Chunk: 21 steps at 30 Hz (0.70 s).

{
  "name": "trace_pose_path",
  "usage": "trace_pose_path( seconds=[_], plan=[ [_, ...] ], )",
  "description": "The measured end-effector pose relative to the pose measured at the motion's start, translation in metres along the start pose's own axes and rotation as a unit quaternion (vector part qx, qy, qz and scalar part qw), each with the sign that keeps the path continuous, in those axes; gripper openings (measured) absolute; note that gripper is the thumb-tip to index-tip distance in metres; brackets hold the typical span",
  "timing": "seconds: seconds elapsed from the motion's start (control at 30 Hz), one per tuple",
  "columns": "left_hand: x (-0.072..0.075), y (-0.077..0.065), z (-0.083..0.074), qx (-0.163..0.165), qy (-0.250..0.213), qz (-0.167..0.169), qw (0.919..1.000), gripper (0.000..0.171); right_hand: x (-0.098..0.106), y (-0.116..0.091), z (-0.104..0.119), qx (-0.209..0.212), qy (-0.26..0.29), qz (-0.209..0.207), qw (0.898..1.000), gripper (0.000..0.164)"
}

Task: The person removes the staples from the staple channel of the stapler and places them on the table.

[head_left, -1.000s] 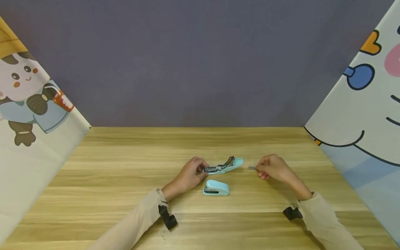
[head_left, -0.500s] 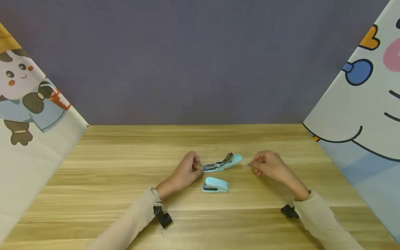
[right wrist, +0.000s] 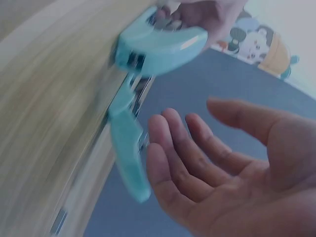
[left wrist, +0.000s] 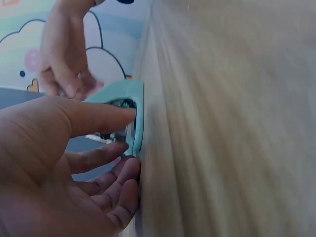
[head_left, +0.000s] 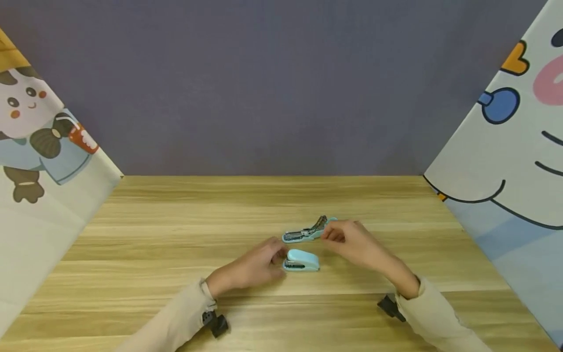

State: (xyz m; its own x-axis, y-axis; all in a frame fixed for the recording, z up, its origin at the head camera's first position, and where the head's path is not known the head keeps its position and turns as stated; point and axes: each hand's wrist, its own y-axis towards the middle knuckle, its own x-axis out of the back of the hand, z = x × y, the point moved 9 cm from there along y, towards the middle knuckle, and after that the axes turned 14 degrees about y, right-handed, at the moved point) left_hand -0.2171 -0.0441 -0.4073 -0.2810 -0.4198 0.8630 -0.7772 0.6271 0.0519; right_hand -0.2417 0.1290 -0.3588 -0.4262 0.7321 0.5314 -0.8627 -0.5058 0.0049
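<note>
Two light-blue staplers lie on the wooden table. The farther stapler [head_left: 303, 235] has its top swung back, baring the metal magazine. Nearer me, the other stapler [head_left: 306, 259] is folded down. My left hand [head_left: 257, 264] is at this nearer stapler's front end, thumb and fingers spread on either side of it. Beside the raised top [right wrist: 129, 158] of the farther stapler is my right hand [head_left: 352, 242], its fingers loosely bent with nothing between them in the right wrist view. A small grey strip [right wrist: 59, 221] lies on the table there; the right hand hides it in the head view.
A dark grey panel [head_left: 272, 88] stands along the table's [head_left: 176, 205] back edge. Panels with cartoon prints rise at the left [head_left: 44, 146] and right [head_left: 497, 161]. Black wrist cameras sit at both sleeves.
My left hand has left the farther stapler's front end and come toward me to the nearer stapler. My right hand, which pinched the grey strip, has let it go and moved left.
</note>
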Motion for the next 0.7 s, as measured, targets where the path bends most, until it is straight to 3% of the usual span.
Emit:
trace_pose_path(
  seconds=[0.17,0.27,0.43,0.7],
  plan=[
    [-0.008,0.007,-0.005,-0.019,0.026,0.0,0.9995,0.036,-0.037,0.005,0.014,0.035,-0.012,0.054,0.998,0.024],
    [-0.009,0.008,-0.004,-0.018,0.026,-0.015,0.9994,0.03,-0.057,0.005,0.022,0.076,-0.065,0.072,0.992,0.033],
    [-0.006,0.01,-0.003,-0.015,0.012,-0.037,0.9991,0.026,-0.068,0.001,0.036,0.154,-0.167,0.037,0.973,0.043],
    [-0.004,0.012,0.0,-0.022,0.005,-0.071,0.9972,0.026,-0.073,0.0,0.044,0.206,-0.219,0.024,0.953,0.039]
  ],
)
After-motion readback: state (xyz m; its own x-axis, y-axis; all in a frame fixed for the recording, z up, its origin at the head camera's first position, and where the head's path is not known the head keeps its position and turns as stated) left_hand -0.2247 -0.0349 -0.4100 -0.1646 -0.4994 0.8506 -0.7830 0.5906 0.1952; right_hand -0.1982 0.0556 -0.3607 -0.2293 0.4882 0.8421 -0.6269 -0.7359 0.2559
